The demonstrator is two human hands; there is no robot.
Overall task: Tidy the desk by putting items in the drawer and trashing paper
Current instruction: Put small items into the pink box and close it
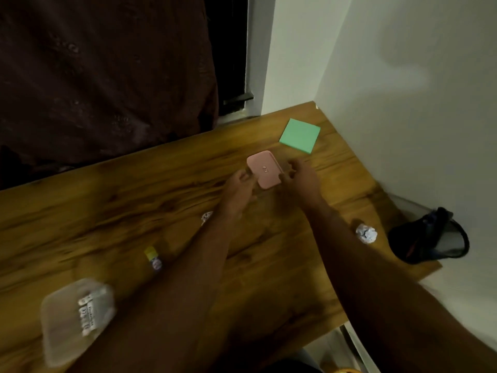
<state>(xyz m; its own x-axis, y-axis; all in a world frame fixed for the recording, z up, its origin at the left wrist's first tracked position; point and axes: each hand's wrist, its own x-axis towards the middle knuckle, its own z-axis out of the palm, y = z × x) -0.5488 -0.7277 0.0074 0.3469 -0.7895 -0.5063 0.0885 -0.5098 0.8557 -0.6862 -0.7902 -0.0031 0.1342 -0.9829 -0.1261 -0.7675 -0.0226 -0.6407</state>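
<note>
1. A wooden desk (pixel 107 219) runs from the near left to the far right corner, against a white wall (pixel 403 76), with a dark curtain (pixel 107 76) behind it.
2. A black mesh bin (pixel 430 238) sits beyond the desk's right edge.
3. A clear plastic box (pixel 75 319) lies on the near left of the desk.
4. A green sticky-note pad (pixel 300 135) lies in the far right corner.
5. A pink case (pixel 265 172) sits just nearer than the pad; the left hand (pixel 239 188) and right hand (pixel 302 175) grip its opposite sides with curled fingers.
6. A crumpled paper ball (pixel 366 233) lies near the right edge; another (pixel 206 217) peeks out beside the left forearm.
7. A small yellow-capped tube (pixel 153 257) lies left of the forearms.
</note>
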